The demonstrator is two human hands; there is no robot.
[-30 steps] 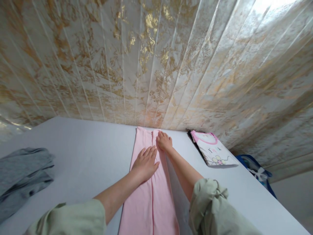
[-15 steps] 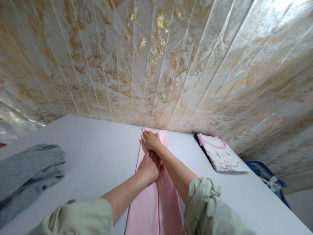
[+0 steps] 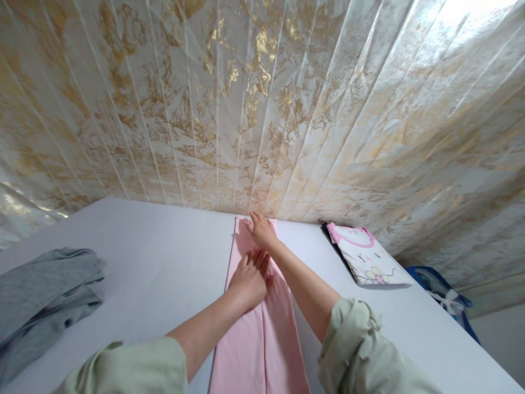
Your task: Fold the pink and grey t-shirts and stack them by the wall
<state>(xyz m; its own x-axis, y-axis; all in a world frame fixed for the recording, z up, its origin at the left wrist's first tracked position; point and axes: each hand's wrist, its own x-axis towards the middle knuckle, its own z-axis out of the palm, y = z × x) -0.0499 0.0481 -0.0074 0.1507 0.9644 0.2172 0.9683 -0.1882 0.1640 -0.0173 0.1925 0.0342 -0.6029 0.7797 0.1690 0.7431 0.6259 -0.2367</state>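
Observation:
A long pink garment (image 3: 241,350) lies lengthwise on the white tabletop, with a seam or fold line running down its middle; it looks like trousers, though the near end is out of view. My left hand (image 3: 251,278) rests on its upper half, fingers stretched out over the cloth. Just beyond, my right hand (image 3: 261,231) lies across the far end of the cloth with fingers apart. The two hands are close together, and part of the cloth is hidden beneath them.
To the left lies a crumpled grey garment (image 3: 49,295). A folded white shirt (image 3: 365,257) with pink collar and flower print sits at the right, over something black. Past the right edge is a blue bag-like item (image 3: 441,290). A gold-patterned curtain (image 3: 246,109) borders the table (image 3: 164,251).
My right hand has shifted right and slightly farther across the cloth's far end, its fingers more spread. My left hand stays nearly in place. The view has shifted slightly.

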